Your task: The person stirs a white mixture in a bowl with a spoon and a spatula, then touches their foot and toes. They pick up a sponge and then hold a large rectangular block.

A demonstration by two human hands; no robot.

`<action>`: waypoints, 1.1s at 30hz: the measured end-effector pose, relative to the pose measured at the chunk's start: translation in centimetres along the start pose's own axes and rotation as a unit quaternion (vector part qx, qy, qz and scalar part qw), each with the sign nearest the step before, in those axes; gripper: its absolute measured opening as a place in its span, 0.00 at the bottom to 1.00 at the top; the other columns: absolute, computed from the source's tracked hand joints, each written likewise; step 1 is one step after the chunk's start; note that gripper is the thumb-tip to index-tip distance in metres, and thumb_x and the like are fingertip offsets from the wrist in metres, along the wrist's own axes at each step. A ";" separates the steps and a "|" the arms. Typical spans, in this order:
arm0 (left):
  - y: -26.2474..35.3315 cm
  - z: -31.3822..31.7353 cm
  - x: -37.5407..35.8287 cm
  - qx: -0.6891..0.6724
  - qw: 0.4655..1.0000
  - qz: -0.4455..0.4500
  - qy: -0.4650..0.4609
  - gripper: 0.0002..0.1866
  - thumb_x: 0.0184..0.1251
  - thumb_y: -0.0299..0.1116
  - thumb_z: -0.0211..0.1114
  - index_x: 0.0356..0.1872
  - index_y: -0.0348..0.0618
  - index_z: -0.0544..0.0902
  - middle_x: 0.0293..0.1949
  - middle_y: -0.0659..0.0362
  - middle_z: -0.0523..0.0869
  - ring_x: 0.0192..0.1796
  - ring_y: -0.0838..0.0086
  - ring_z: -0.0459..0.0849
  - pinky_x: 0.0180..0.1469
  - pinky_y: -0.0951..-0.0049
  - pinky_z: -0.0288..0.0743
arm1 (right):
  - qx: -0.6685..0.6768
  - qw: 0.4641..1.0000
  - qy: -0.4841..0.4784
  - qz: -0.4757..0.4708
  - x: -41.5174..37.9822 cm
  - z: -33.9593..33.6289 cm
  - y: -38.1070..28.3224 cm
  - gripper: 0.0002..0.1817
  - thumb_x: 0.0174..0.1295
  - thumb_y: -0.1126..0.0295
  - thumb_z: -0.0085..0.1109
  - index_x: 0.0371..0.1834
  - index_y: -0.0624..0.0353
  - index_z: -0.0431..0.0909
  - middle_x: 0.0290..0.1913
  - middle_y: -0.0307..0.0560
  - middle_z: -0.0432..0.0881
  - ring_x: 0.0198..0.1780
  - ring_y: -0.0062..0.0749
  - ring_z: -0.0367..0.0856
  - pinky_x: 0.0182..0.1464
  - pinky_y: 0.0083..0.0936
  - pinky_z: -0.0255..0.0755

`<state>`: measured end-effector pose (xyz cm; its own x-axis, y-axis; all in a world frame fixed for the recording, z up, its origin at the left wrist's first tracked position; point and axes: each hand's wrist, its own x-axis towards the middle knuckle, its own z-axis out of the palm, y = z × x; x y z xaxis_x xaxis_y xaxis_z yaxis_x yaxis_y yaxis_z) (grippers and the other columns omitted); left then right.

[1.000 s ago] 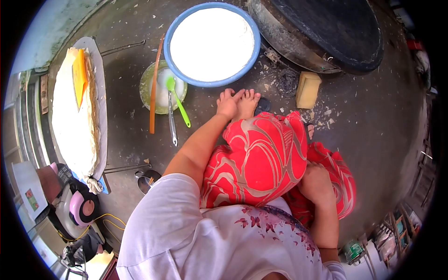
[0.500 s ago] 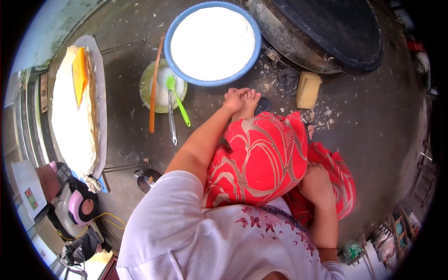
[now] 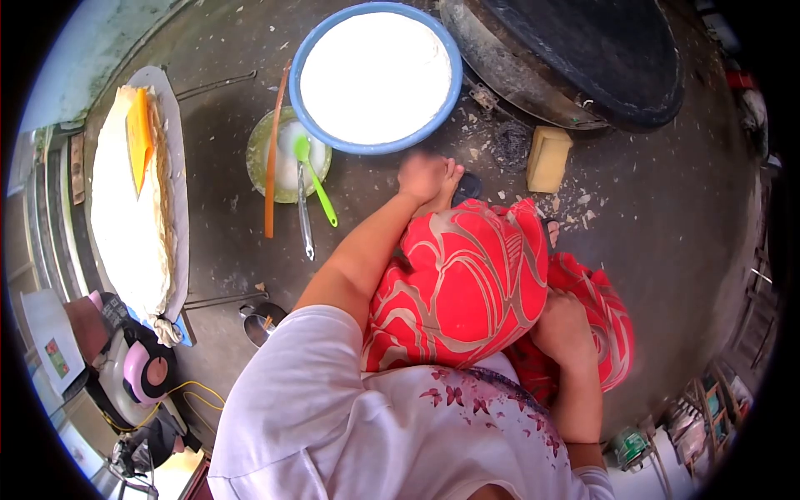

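Observation:
At my bare foot, my left hand lies over the toes and top of the foot, its fingers smeared by motion. My right hand rests in the folds of my red patterned trousers, and its fingertips are hidden by the cloth. Just beyond the foot stands a blue basin full of a white mass. To the left is a green bowl with whitish liquid. Across it lie a flat wooden stick, a bright green spatula and a metal utensil.
A large round black griddle stands at the upper right, with a yellow block and scattered crumbs near it. On the left, pale stacked sheets bear an orange scraper. A small metal pot sits beside my left sleeve.
My left hand has shifted slightly over the foot, and its fingers have become blurred. My right hand stays in place. The whole view has shifted very slightly.

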<state>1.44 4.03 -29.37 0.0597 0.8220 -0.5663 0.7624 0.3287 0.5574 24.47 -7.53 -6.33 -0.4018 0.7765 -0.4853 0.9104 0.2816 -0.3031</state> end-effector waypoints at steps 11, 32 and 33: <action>-9.9 2.4 -0.1 -0.212 0.974 0.047 -0.070 0.13 0.59 0.37 0.60 0.43 0.47 0.83 0.41 0.51 0.82 0.48 0.60 0.77 0.52 0.62 0.70 | 0.002 1.000 0.013 0.021 -0.7 -1.1 -0.5 0.19 0.56 0.61 0.57 0.50 0.53 0.75 0.37 0.53 0.80 0.36 0.45 0.80 0.40 0.39 0.72; -4.4 -15.1 -24.1 -0.584 0.808 0.073 0.003 0.14 0.61 0.37 0.58 0.45 0.45 0.82 0.43 0.51 0.81 0.49 0.61 0.77 0.53 0.62 0.70 | 0.057 0.995 0.077 0.015 -5.4 0.5 1.8 0.19 0.61 0.56 0.52 0.50 0.54 0.77 0.46 0.51 0.80 0.51 0.44 0.77 0.51 0.40 0.70; -4.2 -15.0 -24.1 -0.580 0.811 0.072 0.004 0.14 0.61 0.37 0.57 0.45 0.45 0.82 0.43 0.51 0.81 0.49 0.61 0.77 0.53 0.62 0.70 | 0.047 0.996 0.073 0.021 -5.6 0.3 1.8 0.20 0.61 0.56 0.51 0.53 0.53 0.75 0.47 0.51 0.80 0.51 0.44 0.77 0.51 0.39 0.70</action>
<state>-12.87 -10.17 -8.90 0.0876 0.8924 -0.4427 -0.3718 0.4416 0.8165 28.35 -11.56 -4.40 -0.3384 0.8620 -0.3775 0.9103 0.1981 -0.3635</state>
